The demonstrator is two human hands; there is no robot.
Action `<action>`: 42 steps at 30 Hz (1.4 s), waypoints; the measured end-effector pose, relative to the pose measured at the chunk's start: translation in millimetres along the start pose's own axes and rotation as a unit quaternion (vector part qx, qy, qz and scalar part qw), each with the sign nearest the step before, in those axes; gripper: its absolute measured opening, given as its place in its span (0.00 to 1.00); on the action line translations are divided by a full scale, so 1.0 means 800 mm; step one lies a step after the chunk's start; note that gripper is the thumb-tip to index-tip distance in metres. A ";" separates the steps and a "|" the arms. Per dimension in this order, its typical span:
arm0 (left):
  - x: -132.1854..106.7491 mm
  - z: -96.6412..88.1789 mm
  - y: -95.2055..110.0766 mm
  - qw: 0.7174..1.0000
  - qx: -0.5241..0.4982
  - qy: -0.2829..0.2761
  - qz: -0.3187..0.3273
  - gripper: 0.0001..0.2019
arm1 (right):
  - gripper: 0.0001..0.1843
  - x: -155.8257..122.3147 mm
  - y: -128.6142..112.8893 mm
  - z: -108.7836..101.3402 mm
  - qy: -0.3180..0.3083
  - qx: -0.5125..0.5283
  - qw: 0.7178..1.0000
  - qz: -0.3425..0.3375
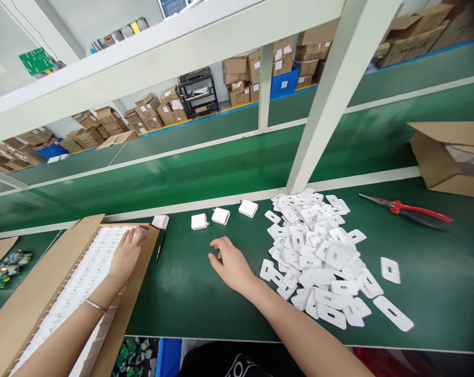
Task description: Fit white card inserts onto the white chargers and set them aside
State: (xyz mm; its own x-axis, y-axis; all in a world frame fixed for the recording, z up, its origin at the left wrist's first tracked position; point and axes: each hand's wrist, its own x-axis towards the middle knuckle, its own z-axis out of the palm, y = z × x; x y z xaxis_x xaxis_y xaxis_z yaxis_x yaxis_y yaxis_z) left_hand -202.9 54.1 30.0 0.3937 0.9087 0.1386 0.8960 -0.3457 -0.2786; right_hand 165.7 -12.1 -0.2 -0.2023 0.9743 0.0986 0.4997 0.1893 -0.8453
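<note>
My left hand (127, 255) reaches into the far right corner of a long cardboard box (140, 285) filled with rows of white charger blocks (101, 256). Its fingers are bent together and point down among the blocks; whatever is between them is hidden. Over the green table, my right hand (232, 263) hovers with thumb and fingers apart and nothing in it. Beyond it stand three loose white chargers, one left (199, 222), one in the middle (220, 216) and one right (248, 208). Another white block (160, 222) sits beside the box's corner.
A large heap of flat white plastic plates with slots (315, 251) lies to the right. Red-and-black pliers (405, 209) rest farther right, near an open carton (452, 157). A black pen (160, 246) lies beside the long box. A pale post (331, 99) rises behind the heap.
</note>
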 end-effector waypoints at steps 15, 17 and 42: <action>0.064 -0.082 0.069 0.981 -0.153 0.106 -0.062 0.20 | 0.23 0.017 0.037 -0.097 0.192 -0.270 0.940 0.082; 0.084 -0.069 0.120 0.972 -0.213 0.087 -0.040 0.26 | 0.26 0.018 0.057 -0.110 0.179 -0.303 0.930 0.108; 0.067 -0.042 0.215 0.802 -0.504 0.263 -0.181 0.20 | 0.11 0.026 0.050 -0.053 0.091 -0.362 0.927 0.036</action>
State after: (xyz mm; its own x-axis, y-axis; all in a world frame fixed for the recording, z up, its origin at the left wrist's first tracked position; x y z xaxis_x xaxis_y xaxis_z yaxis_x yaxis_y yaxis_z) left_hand -20.4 35.6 21.3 -0.1362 0.8591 0.4934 0.5778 -0.3357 0.7440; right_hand 216.8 21.2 -9.9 -0.0328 0.9796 0.1984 0.9541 0.0898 -0.2856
